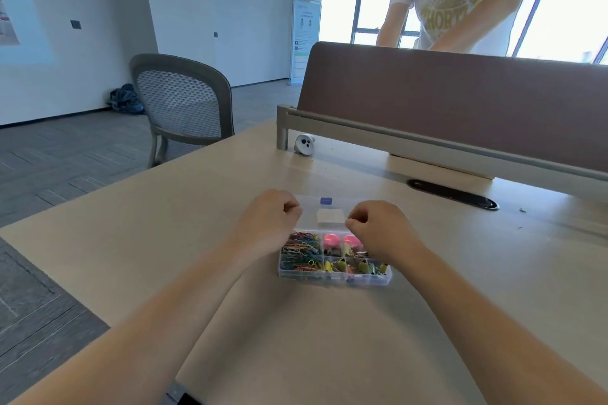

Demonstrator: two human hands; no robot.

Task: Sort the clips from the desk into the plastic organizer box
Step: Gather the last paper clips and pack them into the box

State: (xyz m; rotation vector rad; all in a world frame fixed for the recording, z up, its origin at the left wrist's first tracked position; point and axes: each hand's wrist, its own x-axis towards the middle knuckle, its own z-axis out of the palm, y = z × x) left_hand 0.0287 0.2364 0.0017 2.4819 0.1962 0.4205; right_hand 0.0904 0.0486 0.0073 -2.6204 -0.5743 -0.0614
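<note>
Both hands are curled closed on the transparent plastic lid (pixel 324 211) of the clear plastic organizer box (pixel 335 275). The left hand (pixel 268 219) pinches the lid's left edge and the right hand (pixel 378 230) its right edge, with a small blue sticker (pixel 325 200) and a white label (pixel 330 217) between them. Just nearer than the grips lie the box's compartments, partly under the right wrist: multicoloured wire paper clips (pixel 300 251) below the left hand, two pink rounded pieces (pixel 332 240) beside them, and yellow-and-black binder clips (pixel 363 267) along the near row. The box sits on the pale beige desk (pixel 296 339). Beyond the hands stand a small white round device (pixel 304 143) — two dark spots on its face — and a brown partition screen (pixel 460 102). Far off to the left of the left hand is a grey mesh chair (pixel 181 102).
</note>
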